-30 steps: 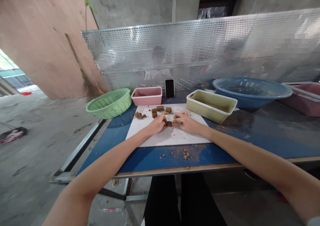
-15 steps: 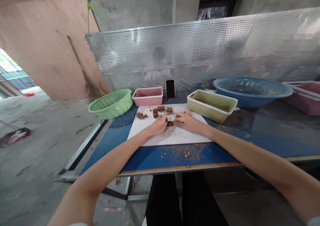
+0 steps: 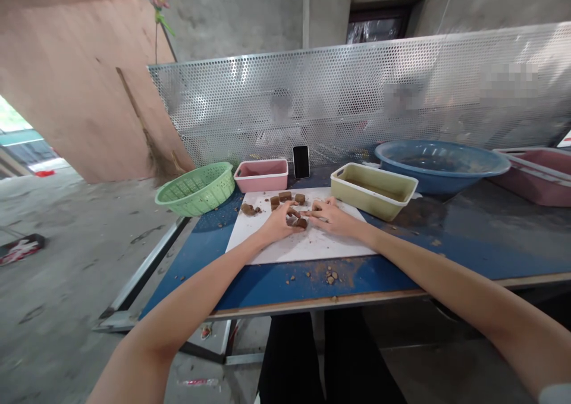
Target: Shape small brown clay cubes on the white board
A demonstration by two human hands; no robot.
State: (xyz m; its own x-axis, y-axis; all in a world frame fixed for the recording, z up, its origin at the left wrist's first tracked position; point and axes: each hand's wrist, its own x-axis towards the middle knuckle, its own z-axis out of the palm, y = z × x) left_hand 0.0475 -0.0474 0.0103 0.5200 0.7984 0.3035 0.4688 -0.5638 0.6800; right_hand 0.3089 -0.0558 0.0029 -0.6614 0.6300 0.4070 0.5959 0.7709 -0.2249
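Over a white board [image 3: 276, 250] on the blue table, my two hands work close together. My left hand [image 3: 277, 222] curls its thumb and fingers around a small brown clay-like piece [image 3: 302, 223], low above or on the board. From the right, my right hand [image 3: 329, 216] brings its bent fingertips together close to that piece; whether something small is pinched in them is hidden. Just behind my left hand stand several brown blocks, among them one block [image 3: 285, 196] and another block [image 3: 300, 199]. A rougher brown lump [image 3: 248, 209] lies at the board's left side with crumbs around it.
Behind the board are a pink bin [image 3: 261, 182], a propped-up phone [image 3: 301, 162] and a yellow-green bin [image 3: 373, 197]. A green basket [image 3: 196, 199] stands left, a blue basin [image 3: 439, 175] and another pink bin [image 3: 546, 181] right. Crumbs [image 3: 331, 276] lie near the front edge.
My left hand has opened a little wider between thumb and fingers around the brown piece. My right fingertips have shifted slightly. The view has moved a little.
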